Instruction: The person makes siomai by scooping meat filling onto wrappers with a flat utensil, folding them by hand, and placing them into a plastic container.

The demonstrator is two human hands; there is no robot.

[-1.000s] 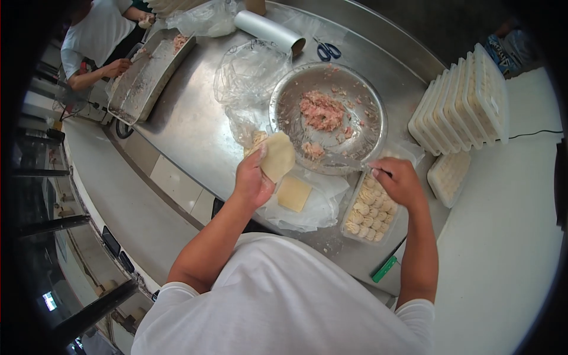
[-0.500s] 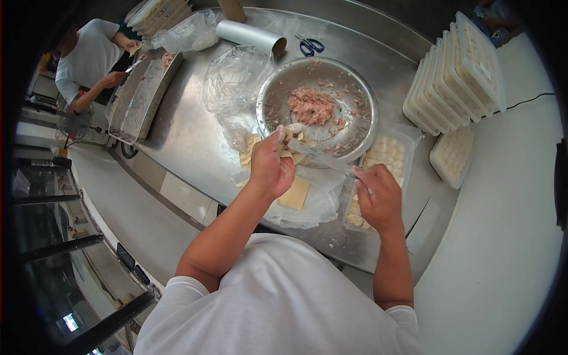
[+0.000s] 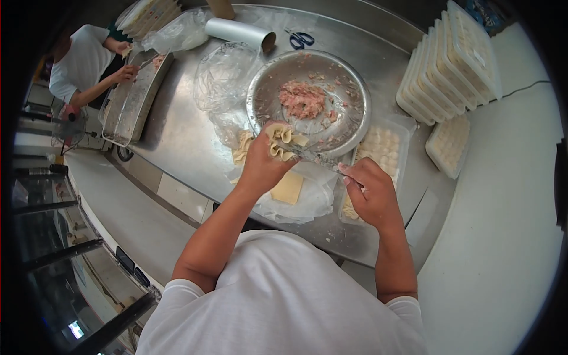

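My left hand (image 3: 261,163) is closed around ruffled dough wrappers (image 3: 281,135) at the near rim of a steel bowl (image 3: 367,112). Pinkish minced meat (image 3: 302,99) is heaped in the bowl, with smears up its sides. Between thumb and fingers my right hand (image 3: 374,192) grips a flat spatula (image 3: 319,160), whose far end touches or overlaps the wrappers. Square dough wrappers (image 3: 287,188) lie on plastic sheeting below my left hand. Beside my right hand, a clear plastic tray (image 3: 404,155) holds rows of pale dumplings, partly hidden by the hand.
Stacked plastic trays (image 3: 449,65) stand at the right, with another filled tray (image 3: 449,145) beside them. Scissors (image 3: 300,40), a metallic roll (image 3: 239,32) and plastic bags (image 3: 222,77) lie beyond the bowl. Far left, another person (image 3: 83,62) works over a metal pan (image 3: 139,118).
The spatula's blade has turned and lowered against the wrappers. My left hand has rolled, showing more of their ruffled folds. The whole view has shifted slightly.
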